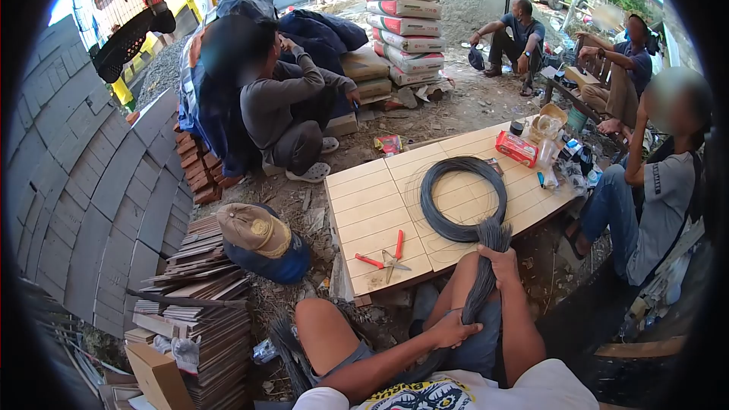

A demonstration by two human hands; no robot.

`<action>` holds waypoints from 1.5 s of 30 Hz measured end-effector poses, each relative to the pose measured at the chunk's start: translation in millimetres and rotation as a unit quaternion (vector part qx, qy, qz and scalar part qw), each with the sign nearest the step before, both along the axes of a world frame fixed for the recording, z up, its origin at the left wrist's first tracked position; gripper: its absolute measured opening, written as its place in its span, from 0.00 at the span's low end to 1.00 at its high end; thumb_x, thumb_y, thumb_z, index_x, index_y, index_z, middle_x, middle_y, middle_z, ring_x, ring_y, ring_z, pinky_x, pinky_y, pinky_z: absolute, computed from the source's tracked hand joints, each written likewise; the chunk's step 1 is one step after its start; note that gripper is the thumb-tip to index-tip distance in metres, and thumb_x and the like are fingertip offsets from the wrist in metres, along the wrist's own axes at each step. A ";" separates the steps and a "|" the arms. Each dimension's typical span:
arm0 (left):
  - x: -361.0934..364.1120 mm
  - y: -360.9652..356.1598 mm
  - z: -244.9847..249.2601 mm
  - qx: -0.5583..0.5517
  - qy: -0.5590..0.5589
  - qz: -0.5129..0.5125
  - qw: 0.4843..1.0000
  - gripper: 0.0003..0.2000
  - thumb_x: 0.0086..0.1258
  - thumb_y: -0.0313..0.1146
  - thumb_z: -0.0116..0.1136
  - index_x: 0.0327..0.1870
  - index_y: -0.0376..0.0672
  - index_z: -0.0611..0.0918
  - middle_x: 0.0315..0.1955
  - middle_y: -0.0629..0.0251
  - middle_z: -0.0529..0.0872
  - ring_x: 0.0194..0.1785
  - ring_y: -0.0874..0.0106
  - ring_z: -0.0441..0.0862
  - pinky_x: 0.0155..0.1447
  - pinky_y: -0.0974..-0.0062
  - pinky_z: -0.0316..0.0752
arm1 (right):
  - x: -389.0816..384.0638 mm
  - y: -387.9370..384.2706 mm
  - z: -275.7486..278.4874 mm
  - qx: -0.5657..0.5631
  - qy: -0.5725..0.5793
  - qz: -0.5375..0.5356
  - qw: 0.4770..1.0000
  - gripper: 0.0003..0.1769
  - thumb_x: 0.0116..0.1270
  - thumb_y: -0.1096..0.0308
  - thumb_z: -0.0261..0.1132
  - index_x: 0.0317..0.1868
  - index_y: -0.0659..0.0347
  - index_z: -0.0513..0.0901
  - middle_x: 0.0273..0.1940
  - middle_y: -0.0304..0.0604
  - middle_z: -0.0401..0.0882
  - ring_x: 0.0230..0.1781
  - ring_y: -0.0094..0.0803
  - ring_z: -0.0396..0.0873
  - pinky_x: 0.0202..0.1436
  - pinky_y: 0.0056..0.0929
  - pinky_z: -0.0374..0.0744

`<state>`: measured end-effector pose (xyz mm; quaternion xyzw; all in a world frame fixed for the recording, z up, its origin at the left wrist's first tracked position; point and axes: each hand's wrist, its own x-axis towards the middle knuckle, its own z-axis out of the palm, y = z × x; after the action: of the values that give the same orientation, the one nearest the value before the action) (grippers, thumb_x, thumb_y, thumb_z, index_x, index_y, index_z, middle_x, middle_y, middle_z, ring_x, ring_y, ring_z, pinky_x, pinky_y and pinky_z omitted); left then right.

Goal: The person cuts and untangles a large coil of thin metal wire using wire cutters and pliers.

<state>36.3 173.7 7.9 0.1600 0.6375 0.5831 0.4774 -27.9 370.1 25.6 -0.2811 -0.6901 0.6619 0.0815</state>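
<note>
A thick bundle of dark wire strands (481,288) slants up across my right thigh. My left hand (453,329) is wrapped round its lower part. Higher up, just below the splayed ends, my right hand (500,264) grips the same bundle by the table's near edge. Behind those ends a large coil of dark wire (427,216) lies flat on the tiled low table (364,216), with loose thin loops around it. Red-handled snips (390,260) rest with their jaws apart at the table's near left corner. More dark wire (288,353) is beside my left leg.
A red packet (516,149) and plastic containers crowd the table's far right. Stacked tiles (213,319) and a cap (256,229) stand to the left. Several people sit around; one (653,190) is close on the right. Cement bags (406,30) are piled behind.
</note>
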 end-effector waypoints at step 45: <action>53.9 51.9 -12.5 0.081 -0.136 0.084 0.984 0.08 0.74 0.34 0.59 0.50 0.48 0.76 0.18 0.77 0.68 0.16 0.83 0.62 0.20 0.79 0.57 | 18.7 -12.5 93.9 -0.229 0.131 0.050 0.963 0.15 0.68 0.64 0.69 0.24 0.54 0.74 0.15 0.29 0.65 0.09 0.19 0.62 0.13 0.24 0.63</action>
<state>90.2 225.6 -4.6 0.0629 0.5286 0.6871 0.4946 -9.2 357.6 119.4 -0.1678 -0.5167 0.8365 0.0716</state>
